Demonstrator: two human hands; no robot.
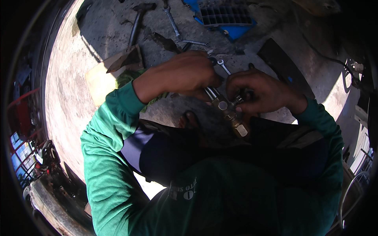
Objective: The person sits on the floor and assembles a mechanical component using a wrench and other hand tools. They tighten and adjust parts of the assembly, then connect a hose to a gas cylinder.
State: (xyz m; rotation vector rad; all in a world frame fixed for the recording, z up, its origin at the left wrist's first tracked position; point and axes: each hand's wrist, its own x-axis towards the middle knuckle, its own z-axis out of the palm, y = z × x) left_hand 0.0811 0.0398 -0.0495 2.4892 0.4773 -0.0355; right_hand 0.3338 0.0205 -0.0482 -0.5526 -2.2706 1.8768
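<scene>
My left hand [185, 74] grips the upper end of a metal fitting assembly [227, 114], a shiny tube with brass hex nuts that slants down toward my lap. My right hand [262, 92] closes its fingers on a small part at the side of the same assembly, near the brass nuts. Both arms wear green long sleeves. A small combination wrench [223, 66] lies on the concrete just beyond my hands.
On the concrete floor [71, 90] lie a hammer [136, 23], two more wrenches [172, 23], a piece of cardboard [114, 67], a dark flat bar [283, 65] and a blue tray with a grille [224, 15]. Vehicle parts stand at the right edge.
</scene>
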